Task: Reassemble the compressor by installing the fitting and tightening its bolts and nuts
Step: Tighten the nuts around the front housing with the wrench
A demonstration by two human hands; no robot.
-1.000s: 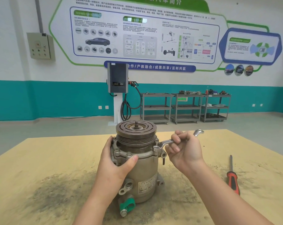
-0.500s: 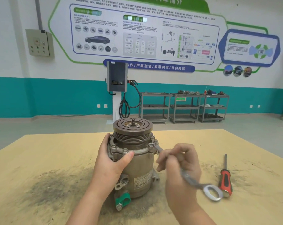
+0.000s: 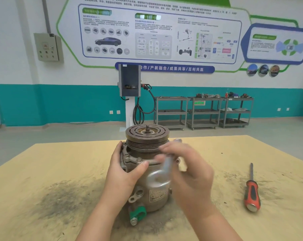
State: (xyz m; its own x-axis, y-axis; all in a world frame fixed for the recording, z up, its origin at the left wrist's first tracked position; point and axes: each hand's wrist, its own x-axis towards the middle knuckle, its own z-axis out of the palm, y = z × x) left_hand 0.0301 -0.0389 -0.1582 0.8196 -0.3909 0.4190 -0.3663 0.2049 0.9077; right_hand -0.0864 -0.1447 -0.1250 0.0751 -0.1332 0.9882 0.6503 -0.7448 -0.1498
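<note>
nearest the camera, two bare forearms reached forward over the yellow counter (image 3: 43,171), which was smudged with dark grime around the work. the compressor (image 3: 147,171) stood upright on that grime patch, near the middle of the counter, its grooved pulley (image 3: 147,134) on top and a green cap (image 3: 138,212) on a port at its lower front. the left hand (image 3: 124,171) held the compressor's left side just under the pulley, its fingers curled around the flanged housing and the thumb pressed across the front beside a row of bolt heads (image 3: 139,160). the right hand (image 3: 187,169) was badly blurred in front of the compressor's right side; its fingers looked curled around a wrench (image 3: 162,173), also smeared, whose ring end showed pale against the housing. which bolt the wrench met, if any, could not be told. to the right and well apart from the compressor, a red-and-black screwdriver (image 3: 251,193) lay on the counter with its shaft pointing away. beyond the counter's far edge stood a charging unit (image 3: 129,80) with a looped cable, then three grey metal trolleys (image 3: 202,112) along the teal-and-white wall. a control box (image 3: 47,46) and a large printed poster (image 3: 161,32) hung higher on that wall.
</note>
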